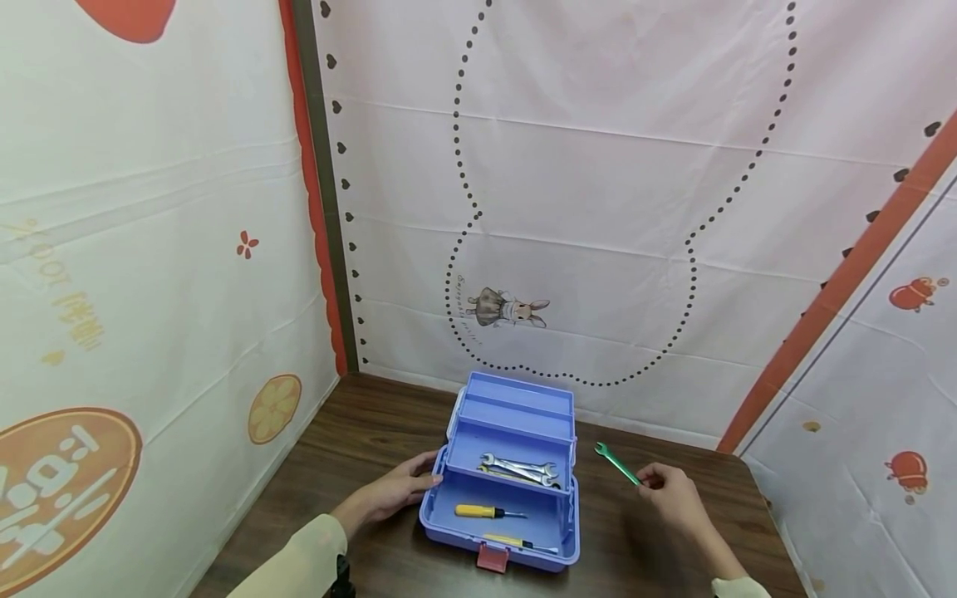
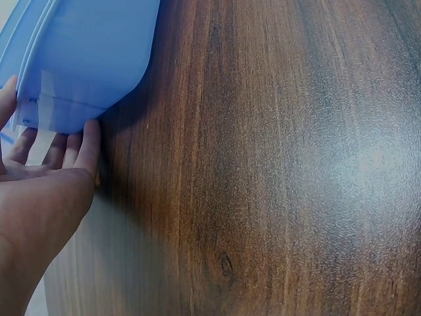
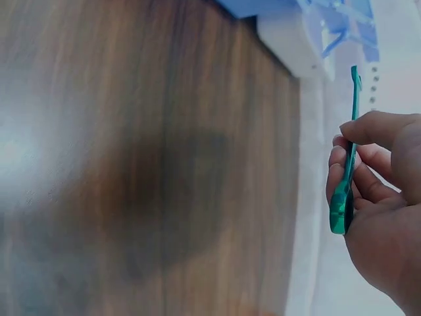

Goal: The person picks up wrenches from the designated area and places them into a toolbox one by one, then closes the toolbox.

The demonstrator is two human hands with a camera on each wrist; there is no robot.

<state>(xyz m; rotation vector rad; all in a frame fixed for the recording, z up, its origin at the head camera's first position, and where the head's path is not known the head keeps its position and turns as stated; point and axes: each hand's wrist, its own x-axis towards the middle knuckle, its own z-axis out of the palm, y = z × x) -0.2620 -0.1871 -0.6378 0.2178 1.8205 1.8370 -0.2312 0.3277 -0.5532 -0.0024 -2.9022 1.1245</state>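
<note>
A blue toolbox (image 1: 441, 522) stands with its lid up and its tiered trays folded out. My left hand (image 1: 396, 490) rests on its left side, thumb at the rim; in the left wrist view the fingers (image 2: 90, 145) lie fairly straight against the outer wall. To the right of the box, my right hand (image 1: 673, 496) holds a green open-end wrench (image 1: 617, 465) between thumb and fingers, above the table. The right wrist view shows the wrench (image 3: 350, 158) running along the fingers. Several silver wrenches (image 1: 523, 469) lie in the middle tray.
Two yellow-handled screwdrivers, one farther back (image 1: 478, 511) and one near the front (image 1: 508, 541), lie in the box's bottom. A red latch (image 1: 492, 558) hangs at the front. The dark wooden table (image 1: 359, 423) meets printed cloth walls (image 1: 598, 208) behind and at both sides.
</note>
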